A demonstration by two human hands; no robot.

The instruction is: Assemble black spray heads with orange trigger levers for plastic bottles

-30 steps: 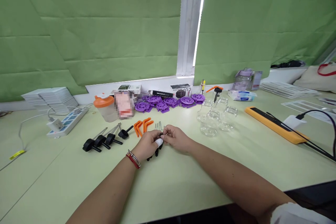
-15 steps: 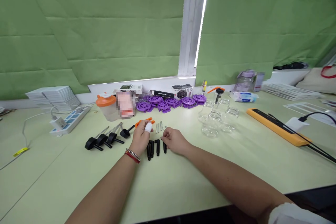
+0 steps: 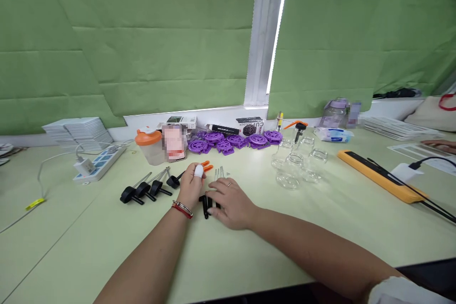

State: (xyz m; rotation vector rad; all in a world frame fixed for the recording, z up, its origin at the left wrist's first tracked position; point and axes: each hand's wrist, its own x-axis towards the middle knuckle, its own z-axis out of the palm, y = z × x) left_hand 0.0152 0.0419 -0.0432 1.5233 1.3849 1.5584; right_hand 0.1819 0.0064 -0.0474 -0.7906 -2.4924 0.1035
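Note:
My left hand, its thumb tip wrapped in white, is closed with curled fingers beside orange handles. What lies inside its grip is hidden. My right hand is spread palm down, fingers apart, over short black angled pieces. It partly covers them, and its fingertips touch or hover by them. Just beyond the fingers lie several thin metal pins, with a tiny piece beside them. Left of my left hand rest several black round parts with metal rods.
Purple wheel-shaped parts line the back, near an orange-lidded cup. Clear glass jars stand to the right. A yellow-orange power strip and a white one flank the work area. Another person's hand shows far right.
My right hand has moved left and toward me, from pinching near one black piece to spreading over the group. My left hand stays near the orange handles. Another person's hand has appeared at right.

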